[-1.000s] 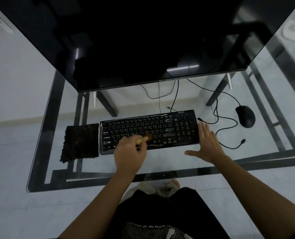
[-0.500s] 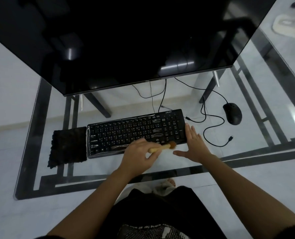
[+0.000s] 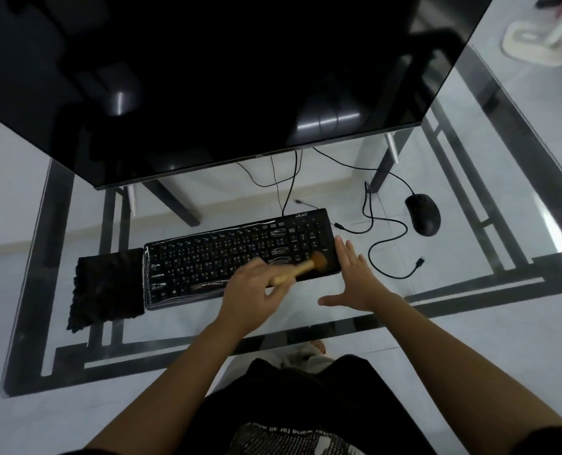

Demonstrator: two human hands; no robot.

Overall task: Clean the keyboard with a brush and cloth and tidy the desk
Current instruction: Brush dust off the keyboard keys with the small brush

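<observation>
A black keyboard [image 3: 227,257] lies across the middle of the glass desk [image 3: 470,310]. My left hand [image 3: 253,293] grips a small wooden brush [image 3: 305,267] by its handle, and the bristles rest on the keyboard's right end, over the number pad. My right hand [image 3: 355,277] lies flat and open on the glass, its fingers against the keyboard's right edge. A dark cloth [image 3: 107,287] lies flat on the desk, touching the keyboard's left end.
A large black monitor [image 3: 207,77] overhangs the back of the desk. A black mouse [image 3: 423,214] sits at the right rear, its cable [image 3: 384,247] looping loose toward my right hand. More cables hang behind the keyboard. The desk's front edge runs just before my knees.
My left hand has swept the brush rightward along the keyboard, from the middle keys to the number pad. My right hand has stayed at the keyboard's right edge.
</observation>
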